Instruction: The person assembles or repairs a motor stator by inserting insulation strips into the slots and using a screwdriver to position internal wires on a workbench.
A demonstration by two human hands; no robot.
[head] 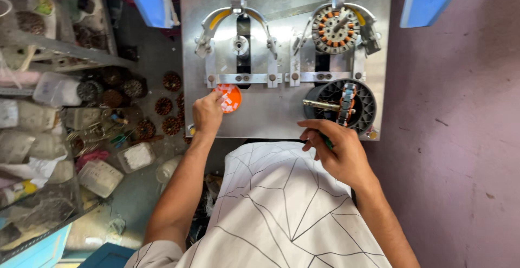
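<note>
On the metal machine plate (271,113) in front of the person, the left hand (207,113) is reaching into a small orange dish (232,98) of white slips, its fingertips pinching together over the pile; whether a slip is already caught between them I cannot tell. The right hand (338,151) is resting at the plate's near edge, fingers curling loosely around something slim and green, just below a black ribbed holder (365,105) in which a wound stator core (346,104) is standing on edge. A second stator (336,28), with orange insulation showing between its poles, is sitting in the upper right clamp, well apart from both hands. To pick well from the dish, I judge the fingertips are best closing on a single slip at its edge, lifting it straight and flat, while the right hand is keeping the tool steady near the holder.
</note>
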